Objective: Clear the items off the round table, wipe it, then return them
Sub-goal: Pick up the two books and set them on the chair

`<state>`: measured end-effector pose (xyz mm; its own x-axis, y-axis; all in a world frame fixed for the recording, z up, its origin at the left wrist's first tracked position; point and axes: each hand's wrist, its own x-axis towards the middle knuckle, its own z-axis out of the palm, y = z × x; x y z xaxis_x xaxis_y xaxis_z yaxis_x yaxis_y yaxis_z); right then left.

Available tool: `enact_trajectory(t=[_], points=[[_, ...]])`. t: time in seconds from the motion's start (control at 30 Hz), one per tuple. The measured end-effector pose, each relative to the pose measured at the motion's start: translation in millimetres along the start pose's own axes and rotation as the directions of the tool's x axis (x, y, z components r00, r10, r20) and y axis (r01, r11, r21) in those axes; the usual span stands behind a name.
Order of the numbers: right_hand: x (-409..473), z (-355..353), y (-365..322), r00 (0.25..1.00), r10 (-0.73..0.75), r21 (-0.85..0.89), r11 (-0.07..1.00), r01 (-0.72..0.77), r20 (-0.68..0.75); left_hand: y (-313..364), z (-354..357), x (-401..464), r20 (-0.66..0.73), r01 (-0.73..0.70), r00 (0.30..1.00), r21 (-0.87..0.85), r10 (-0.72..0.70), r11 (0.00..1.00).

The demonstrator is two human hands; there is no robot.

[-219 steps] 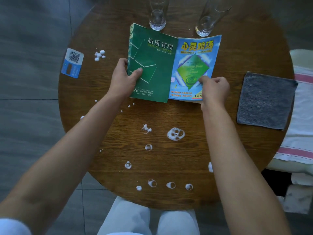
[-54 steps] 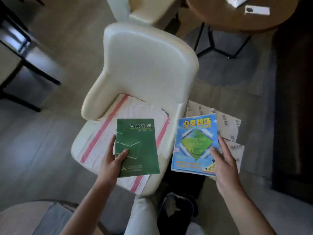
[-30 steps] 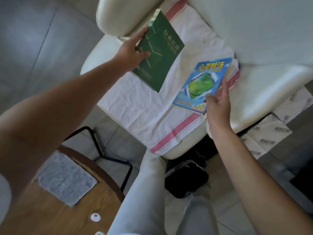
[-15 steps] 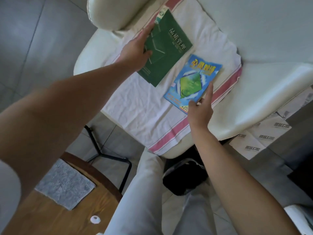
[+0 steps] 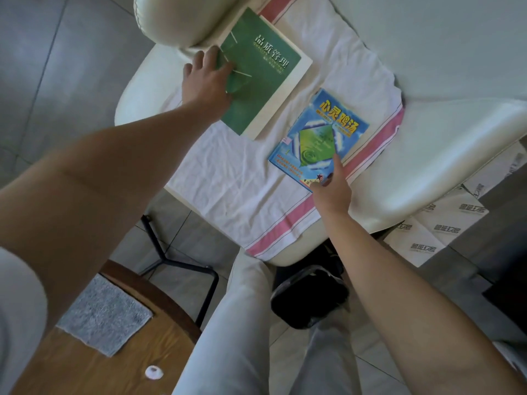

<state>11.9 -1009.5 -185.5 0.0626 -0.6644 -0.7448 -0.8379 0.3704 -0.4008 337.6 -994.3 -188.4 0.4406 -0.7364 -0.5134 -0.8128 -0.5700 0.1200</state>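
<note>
A green book [image 5: 265,75] lies on the white, pink-striped towel [image 5: 236,181] that covers the seat of a cream chair [image 5: 427,155], close under its armrest. My left hand [image 5: 206,76] holds the book's left edge, thumb on the cover. A blue book [image 5: 319,135] lies to its right on the same towel. My right hand [image 5: 330,189] pinches its near corner, thumb on top. Part of the round wooden table [image 5: 85,363] shows at the bottom left, with a grey cloth [image 5: 104,315] and a blob of white foam [image 5: 154,372] on it.
The chair's backrest fills the upper right. A black object [image 5: 308,297] sits on the floor under the seat's front edge, and printed paper sheets [image 5: 436,232] lie on the floor to the right. My light trouser legs stand between table and chair.
Both books have come down from the air onto the towel. The green one went further up toward the armrest, the blue one settled to its right.
</note>
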Motion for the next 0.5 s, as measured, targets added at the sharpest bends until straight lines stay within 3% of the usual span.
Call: enact_trajectory(t=[0.23, 0.5], points=[[-24, -11, 11, 0.998, -0.039, -0.049, 0.998, 0.041, 0.051, 9, -1, -16, 0.070, -0.041, 0.997, -0.001, 0.041, 0.999], [-73, -48, 15, 0.980, -0.182, 0.079, 0.979, 0.188, -0.074, 21, -5, -73, -0.112, -0.050, 0.993, -0.197, 0.028, 0.979]])
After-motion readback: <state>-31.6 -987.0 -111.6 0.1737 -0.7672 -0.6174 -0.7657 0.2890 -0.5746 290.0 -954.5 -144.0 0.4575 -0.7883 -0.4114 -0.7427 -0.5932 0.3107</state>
